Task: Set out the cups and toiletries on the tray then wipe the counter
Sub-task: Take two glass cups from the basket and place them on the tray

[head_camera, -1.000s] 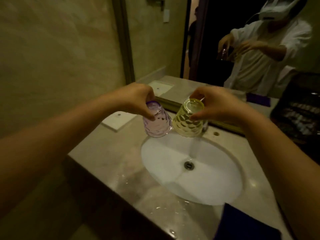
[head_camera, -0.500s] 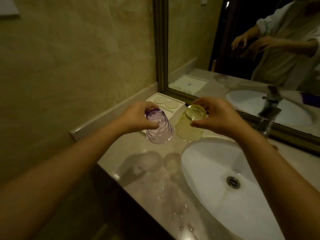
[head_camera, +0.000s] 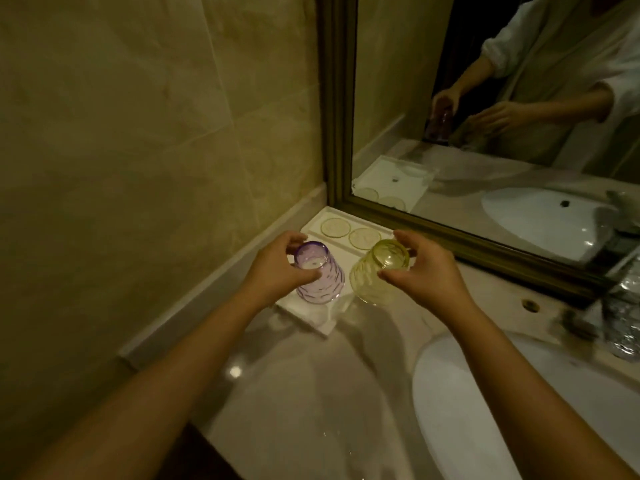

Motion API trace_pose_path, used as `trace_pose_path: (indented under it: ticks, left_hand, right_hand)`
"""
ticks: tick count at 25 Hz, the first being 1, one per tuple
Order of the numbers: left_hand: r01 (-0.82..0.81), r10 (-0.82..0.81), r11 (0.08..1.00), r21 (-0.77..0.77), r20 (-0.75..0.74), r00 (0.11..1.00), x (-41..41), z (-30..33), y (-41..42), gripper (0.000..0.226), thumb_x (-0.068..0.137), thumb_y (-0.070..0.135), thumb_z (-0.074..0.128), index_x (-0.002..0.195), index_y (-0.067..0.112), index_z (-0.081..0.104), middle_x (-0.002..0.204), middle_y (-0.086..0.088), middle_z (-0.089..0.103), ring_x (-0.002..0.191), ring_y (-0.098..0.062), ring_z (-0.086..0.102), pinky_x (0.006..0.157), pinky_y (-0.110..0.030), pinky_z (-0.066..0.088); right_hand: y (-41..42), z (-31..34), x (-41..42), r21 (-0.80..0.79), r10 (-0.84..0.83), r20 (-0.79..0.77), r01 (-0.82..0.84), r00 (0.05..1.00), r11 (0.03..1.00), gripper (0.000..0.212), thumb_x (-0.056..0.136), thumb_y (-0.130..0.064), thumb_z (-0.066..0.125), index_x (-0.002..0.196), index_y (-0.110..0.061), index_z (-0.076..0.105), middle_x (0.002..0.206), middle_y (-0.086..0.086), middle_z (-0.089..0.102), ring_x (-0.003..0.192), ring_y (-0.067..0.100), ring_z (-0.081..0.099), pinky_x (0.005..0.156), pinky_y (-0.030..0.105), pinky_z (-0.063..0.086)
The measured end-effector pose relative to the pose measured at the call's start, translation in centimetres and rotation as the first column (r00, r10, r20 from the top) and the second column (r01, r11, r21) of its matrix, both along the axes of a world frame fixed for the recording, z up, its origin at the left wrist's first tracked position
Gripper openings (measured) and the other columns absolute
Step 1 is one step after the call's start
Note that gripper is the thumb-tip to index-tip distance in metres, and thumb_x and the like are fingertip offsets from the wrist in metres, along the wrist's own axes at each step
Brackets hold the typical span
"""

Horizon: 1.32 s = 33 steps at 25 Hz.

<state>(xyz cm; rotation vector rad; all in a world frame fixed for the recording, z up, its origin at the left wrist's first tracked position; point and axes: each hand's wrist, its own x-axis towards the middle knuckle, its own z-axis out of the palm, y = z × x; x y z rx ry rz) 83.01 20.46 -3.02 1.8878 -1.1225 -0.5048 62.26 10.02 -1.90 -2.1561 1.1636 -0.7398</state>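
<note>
My left hand (head_camera: 277, 268) grips a purple ribbed glass cup (head_camera: 323, 284), held upside down by its base over the near part of a white tray (head_camera: 317, 322). My right hand (head_camera: 424, 271) grips a yellow ribbed glass cup (head_camera: 370, 280), also upside down, at the tray's right edge. The tray lies in the counter's corner against the wall and the mirror. Two round coasters (head_camera: 335, 226) lie side by side in its far section. Whether the cups touch the tray I cannot tell.
A beige marble counter (head_camera: 294, 382) carries water drops near its front edge. A white oval sink (head_camera: 485, 410) lies at the right, with a chrome faucet (head_camera: 623, 317) behind it. A framed mirror (head_camera: 485, 109) stands behind and a tiled wall (head_camera: 138, 150) at the left.
Both hands carried the upside-down cups left from above the sink to the tray in the corner. The view swung left with them.
</note>
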Motion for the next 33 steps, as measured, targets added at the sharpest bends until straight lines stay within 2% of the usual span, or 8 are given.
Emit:
trace_pose_path:
  ticks: [3,7,10,12,18,24,30,33]
  left_hand:
    - [0.033,-0.036,0.998,-0.050,-0.061,0.997,4.1,-1.5,-3.2,0.047,0.065,0.011,0.080,0.107,0.020,0.062,0.100,0.004,0.063,0.093,-0.009,0.058,0.077,-0.019,0.047]
    - [0.020,-0.042,0.992,-0.123,-0.178,0.983,9.0,-3.0,-8.3,0.048,0.066,0.004,0.078,0.109,0.017,0.063,0.101,-0.005,0.065,0.092,-0.016,0.060,0.081,-0.028,0.050]
    - [0.041,-0.069,0.987,-0.154,-0.181,0.981,11.3,-3.4,-12.2,0.049,0.065,0.003,0.077,0.106,0.026,0.061,0.097,-0.003,0.064,0.093,-0.021,0.061,0.084,-0.031,0.050]
    - [0.069,-0.090,0.989,-0.128,-0.163,0.983,12.0,-4.0,-14.6,0.047,0.065,0.006,0.077,0.108,0.019,0.064,0.099,-0.006,0.066,0.096,-0.024,0.062,0.085,-0.035,0.052]
    - [0.049,-0.058,0.996,-0.077,-0.125,0.990,12.1,-6.4,-20.4,0.047,0.065,0.013,0.079,0.110,0.013,0.064,0.103,-0.009,0.069,0.094,-0.025,0.063,0.082,-0.036,0.053]
    - [0.016,-0.026,0.998,-0.063,-0.154,0.988,12.4,-8.4,-24.3,0.045,0.065,0.011,0.079,0.108,0.011,0.065,0.104,-0.015,0.070,0.096,-0.031,0.064,0.085,-0.046,0.053]
    - [-0.006,0.002,1.000,-0.029,-0.153,0.988,12.1,-10.2,-25.4,0.056,0.064,0.014,0.081,0.117,0.011,0.062,0.113,-0.014,0.067,0.104,-0.029,0.062,0.090,-0.038,0.051]
    - [-0.007,0.005,1.000,-0.016,-0.147,0.989,12.2,-10.6,-25.6,0.058,0.064,0.012,0.081,0.118,0.011,0.061,0.115,-0.013,0.066,0.105,-0.028,0.061,0.086,-0.031,0.049]
  right_hand:
    - [-1.7,-1.5,2.9,0.007,-0.156,0.038,0.156,0.987,0.988,0.065,0.063,-0.024,0.081,0.122,-0.016,0.057,0.120,0.008,0.064,0.108,0.025,0.058,0.092,0.039,0.048]
    - [-3.8,-2.9,7.1,0.009,-0.315,0.022,0.315,0.949,0.949,0.061,0.064,-0.024,0.081,0.121,-0.014,0.058,0.119,0.010,0.064,0.109,0.026,0.058,0.093,0.040,0.047]
    - [-6.1,-3.1,9.7,-0.020,-0.372,0.014,0.373,0.928,0.928,0.061,0.065,-0.024,0.081,0.120,-0.011,0.058,0.119,0.012,0.064,0.110,0.028,0.057,0.093,0.039,0.047]
    - [-7.9,-3.3,11.2,-0.012,-0.399,-0.003,0.399,0.917,0.917,0.061,0.065,-0.025,0.080,0.120,-0.012,0.059,0.119,0.011,0.064,0.110,0.027,0.057,0.092,0.038,0.047]
    - [-13.5,-6.2,14.0,-0.004,-0.400,-0.063,0.400,0.915,0.916,0.061,0.065,-0.027,0.080,0.120,-0.012,0.059,0.120,0.011,0.064,0.112,0.027,0.056,0.095,0.039,0.046]
    - [-16.3,-8.9,15.1,0.009,-0.393,-0.078,0.395,0.916,0.919,0.063,0.066,-0.026,0.080,0.123,-0.010,0.057,0.122,0.013,0.062,0.114,0.029,0.054,0.093,0.037,0.045]
    - [-17.2,-9.9,15.3,0.006,-0.375,-0.098,0.377,0.922,0.926,0.063,0.068,-0.027,0.078,0.125,-0.010,0.055,0.124,0.013,0.060,0.115,0.029,0.053,0.095,0.037,0.044]
    - [-17.5,-10.2,15.4,0.001,-0.371,-0.099,0.373,0.923,0.928,0.062,0.069,-0.028,0.078,0.125,-0.010,0.055,0.125,0.013,0.060,0.116,0.029,0.052,0.094,0.036,0.043]
